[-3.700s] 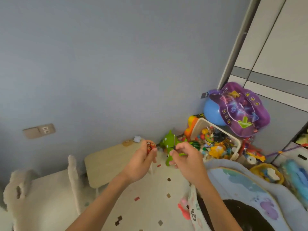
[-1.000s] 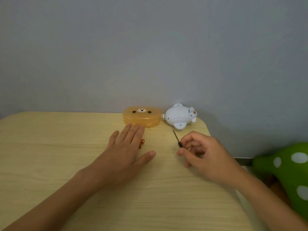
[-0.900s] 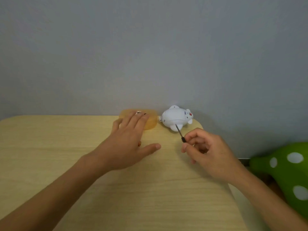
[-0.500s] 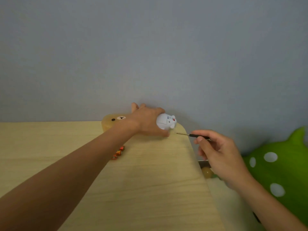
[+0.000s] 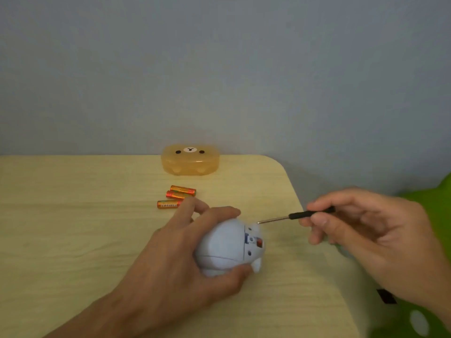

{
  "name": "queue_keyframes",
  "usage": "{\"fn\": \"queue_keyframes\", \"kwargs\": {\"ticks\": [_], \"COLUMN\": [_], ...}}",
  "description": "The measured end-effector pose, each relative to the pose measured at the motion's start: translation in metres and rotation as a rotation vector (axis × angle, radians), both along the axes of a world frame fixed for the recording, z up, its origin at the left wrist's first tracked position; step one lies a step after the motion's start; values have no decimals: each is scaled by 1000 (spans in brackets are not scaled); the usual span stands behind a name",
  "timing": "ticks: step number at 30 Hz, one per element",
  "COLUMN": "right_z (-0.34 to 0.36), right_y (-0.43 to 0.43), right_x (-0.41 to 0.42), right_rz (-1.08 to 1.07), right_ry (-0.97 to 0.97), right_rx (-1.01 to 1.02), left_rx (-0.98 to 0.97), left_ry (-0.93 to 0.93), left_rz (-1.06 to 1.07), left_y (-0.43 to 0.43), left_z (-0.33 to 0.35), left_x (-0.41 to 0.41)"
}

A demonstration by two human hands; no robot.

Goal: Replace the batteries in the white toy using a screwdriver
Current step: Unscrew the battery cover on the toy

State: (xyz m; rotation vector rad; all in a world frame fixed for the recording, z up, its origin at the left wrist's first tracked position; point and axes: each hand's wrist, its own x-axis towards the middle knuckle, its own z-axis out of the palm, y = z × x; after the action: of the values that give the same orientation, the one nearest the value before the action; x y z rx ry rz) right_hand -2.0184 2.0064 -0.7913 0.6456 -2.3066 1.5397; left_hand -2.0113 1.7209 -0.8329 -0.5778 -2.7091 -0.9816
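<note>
My left hand (image 5: 178,259) grips the white toy (image 5: 229,247) on the wooden table (image 5: 73,228), fingers over its top and thumb under it. The toy lies turned so its underside with a small switch faces right. A small black-handled screwdriver (image 5: 296,216) is pinched in my right hand (image 5: 371,237), its metal tip pointing left and nearly touching the toy's upper edge. Three orange batteries (image 5: 177,197) lie on the table just beyond my left fingers.
An orange translucent case with a bear face (image 5: 190,159) stands at the table's back edge by the grey wall. The table's rounded right edge runs past my right hand. A green spotted toy (image 5: 429,301) sits off the table at the right.
My left hand took the white toy from the back of the table and brought it nearer, turning it. The batteries now lie uncovered. My right hand kept the screwdriver, tip at the toy.
</note>
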Motion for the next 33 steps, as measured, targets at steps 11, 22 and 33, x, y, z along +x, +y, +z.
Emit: {"fn": "queue_keyframes", "kwargs": {"ticks": [11,22,33], "right_z": [-12,-7,0], "right_y": [-20,-22,-39], "right_x": [11,16,25], "right_rz": [34,38,-15], "right_ry": [215,231,452], "right_rx": [293,327,685], "left_rx": [15,26,-60], "left_ry": [-3,24,75], "left_rz": [85,74,67], "left_y": [-21,-19,-17], "left_z": [-19,-21,-17], "left_x": [18,19,22]}}
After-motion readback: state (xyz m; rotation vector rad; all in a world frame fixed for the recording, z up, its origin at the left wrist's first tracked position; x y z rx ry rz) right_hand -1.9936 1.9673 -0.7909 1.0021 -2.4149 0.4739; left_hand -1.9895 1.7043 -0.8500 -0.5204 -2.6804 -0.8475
